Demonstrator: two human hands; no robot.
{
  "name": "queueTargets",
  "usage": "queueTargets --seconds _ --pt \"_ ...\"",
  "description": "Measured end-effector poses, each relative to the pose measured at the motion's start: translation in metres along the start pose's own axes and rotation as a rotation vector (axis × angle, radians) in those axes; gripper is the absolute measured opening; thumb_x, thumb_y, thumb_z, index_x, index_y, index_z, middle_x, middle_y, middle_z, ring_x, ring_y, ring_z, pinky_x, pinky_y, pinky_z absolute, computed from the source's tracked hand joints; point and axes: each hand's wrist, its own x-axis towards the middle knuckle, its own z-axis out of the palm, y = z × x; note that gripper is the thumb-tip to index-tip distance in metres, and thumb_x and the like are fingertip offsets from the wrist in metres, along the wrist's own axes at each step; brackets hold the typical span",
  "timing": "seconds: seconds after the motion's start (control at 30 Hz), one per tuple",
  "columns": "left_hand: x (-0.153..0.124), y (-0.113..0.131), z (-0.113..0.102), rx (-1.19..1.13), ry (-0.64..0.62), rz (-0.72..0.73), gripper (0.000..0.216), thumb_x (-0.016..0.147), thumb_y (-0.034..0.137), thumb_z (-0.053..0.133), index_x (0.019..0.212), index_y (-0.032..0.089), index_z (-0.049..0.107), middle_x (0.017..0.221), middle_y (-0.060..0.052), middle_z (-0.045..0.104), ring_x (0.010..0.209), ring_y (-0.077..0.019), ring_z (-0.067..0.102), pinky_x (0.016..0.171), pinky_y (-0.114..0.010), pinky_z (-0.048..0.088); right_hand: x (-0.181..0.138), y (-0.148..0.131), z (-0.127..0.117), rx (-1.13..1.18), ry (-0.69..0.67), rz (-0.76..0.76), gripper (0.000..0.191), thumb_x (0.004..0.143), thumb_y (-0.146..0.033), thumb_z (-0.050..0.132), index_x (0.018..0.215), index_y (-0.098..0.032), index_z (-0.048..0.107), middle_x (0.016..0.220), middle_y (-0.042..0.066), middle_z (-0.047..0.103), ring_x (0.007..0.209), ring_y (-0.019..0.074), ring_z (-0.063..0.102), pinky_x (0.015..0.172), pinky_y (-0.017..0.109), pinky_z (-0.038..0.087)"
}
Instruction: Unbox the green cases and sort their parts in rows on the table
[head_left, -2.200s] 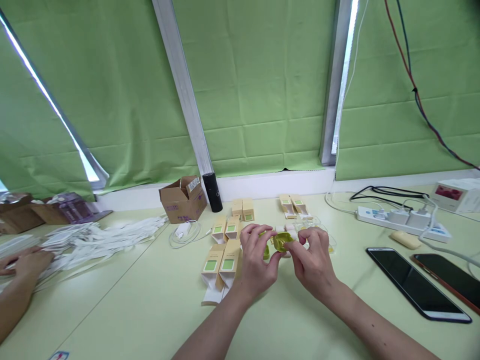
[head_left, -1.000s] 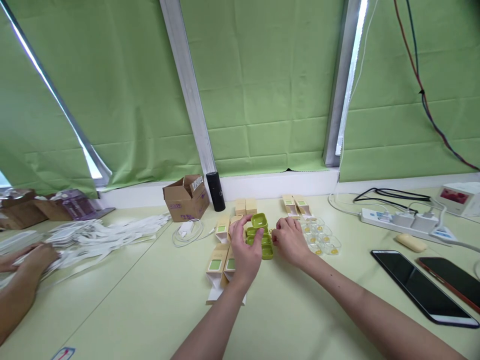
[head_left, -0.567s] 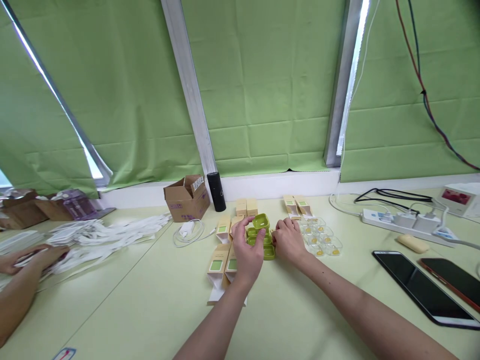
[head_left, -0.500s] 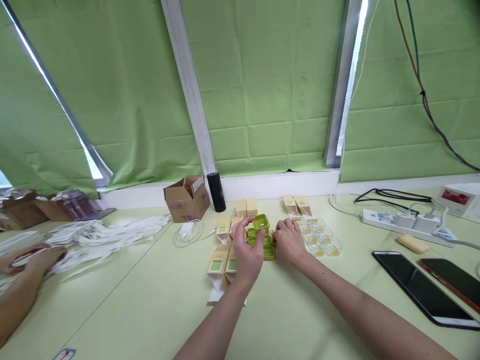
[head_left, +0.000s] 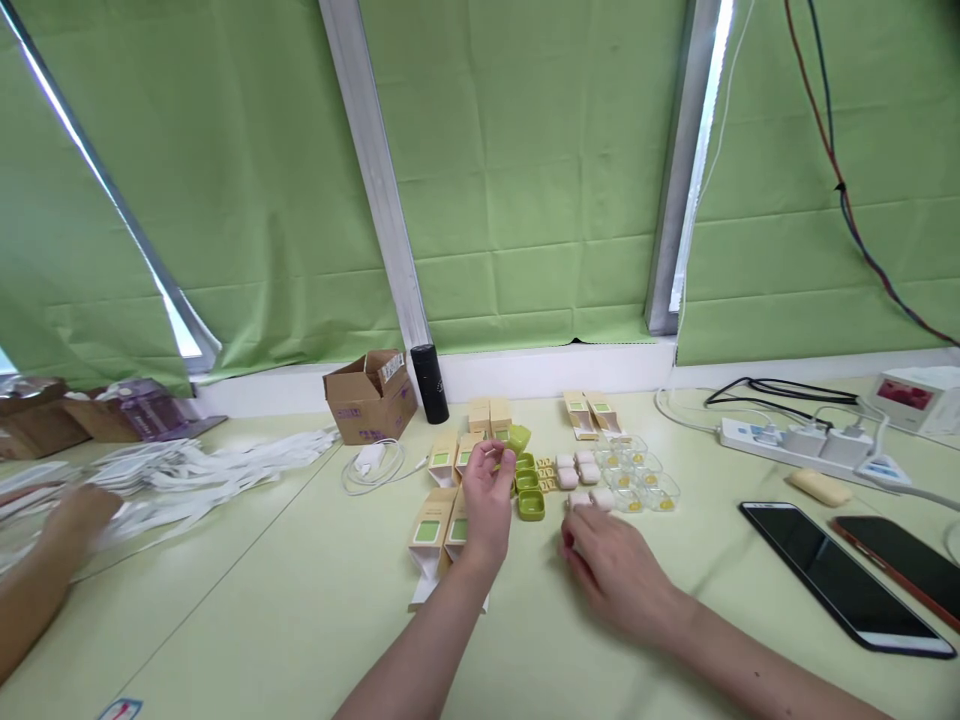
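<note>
My left hand [head_left: 489, 500] is closed on a small green plastic case [head_left: 517, 438], held tilted between thumb and fingers above the table. Just below it stands a column of open green cases [head_left: 531, 504], partly covered by that hand. My right hand [head_left: 611, 565] is lowered to the table, fingers curled; whatever they hold is hidden. Right at its fingertips are pale pink rounded blocks [head_left: 601, 498], with more of them [head_left: 586, 470] behind. Small yellow pieces [head_left: 546, 474] lie between the green cases and the pink blocks. Clear plastic cups with yellow bits [head_left: 661, 490] stand to the right.
Open cartons with green windows [head_left: 429, 532] lie left of my hand, others [head_left: 581, 415] farther back. A cardboard box [head_left: 371, 400], black cylinder [head_left: 430, 384], white charger [head_left: 369, 458], power strip [head_left: 814, 445] and two phones [head_left: 840, 575] surround the area. Another person's hand [head_left: 79, 515] handles white strips.
My right hand has drawn back from the green cases, toward me and right, uncovering the yellow pieces and pink blocks. My left hand has shifted slightly left, with its green case tilted differently.
</note>
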Motion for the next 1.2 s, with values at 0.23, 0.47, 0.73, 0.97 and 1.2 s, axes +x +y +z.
queueTargets --seconds 0.23,0.47,0.73,0.97,1.2 --pt "0.006 -0.001 0.000 -0.452 -0.116 -0.368 0.037 0.081 0.045 0.084 0.097 0.018 0.064 0.092 -0.010 0.078 0.081 -0.0197 0.071 0.074 -0.031 0.051 -0.008 -0.015 0.010 -0.009 -0.175 0.060 0.018 0.099 -0.018 0.051 0.082 -0.022 0.055 0.080 0.001 0.071 0.070 0.0189 0.064 0.061 0.034 0.025" --pt "0.009 0.004 -0.001 -0.668 -0.030 -0.523 0.015 0.093 0.030 0.071 0.091 0.015 0.072 0.085 -0.012 0.079 0.071 -0.0191 0.069 0.069 -0.033 0.053 -0.007 -0.010 0.008 0.021 -0.185 0.087 0.019 0.100 -0.019 0.051 0.082 -0.022 0.055 0.080 0.001 0.072 0.070 0.0179 0.065 0.061 0.032 0.024" --pt "0.014 0.007 -0.002 -0.673 0.041 -0.465 0.017 0.098 0.024 0.059 0.088 0.014 0.070 0.079 -0.013 0.077 0.071 -0.0199 0.069 0.066 -0.030 0.049 -0.004 -0.011 0.002 0.054 -0.259 0.129 0.022 0.103 -0.022 0.044 0.084 -0.022 0.055 0.084 0.001 0.073 0.073 0.0187 0.065 0.062 0.033 0.022" --pt "0.032 0.021 -0.023 -0.154 -0.070 -0.085 0.031 0.090 0.045 0.074 0.102 0.018 0.065 0.096 -0.009 0.077 0.085 -0.0187 0.068 0.075 -0.028 0.047 -0.002 -0.009 0.000 0.073 -0.275 0.143 0.021 0.103 -0.021 0.043 0.085 -0.022 0.055 0.086 0.002 0.074 0.074 0.0188 0.066 0.062 0.033 0.021" --pt "0.021 0.034 -0.038 0.978 -0.318 0.289 0.016 0.099 0.020 0.055 0.096 0.023 0.071 0.098 -0.005 0.073 0.100 -0.0237 0.059 0.091 -0.039 0.041 -0.001 -0.008 0.000 0.097 -0.276 0.144 0.020 0.102 -0.021 0.044 0.087 -0.022 0.057 0.086 0.002 0.075 0.076 0.0191 0.068 0.062 0.032 0.023"
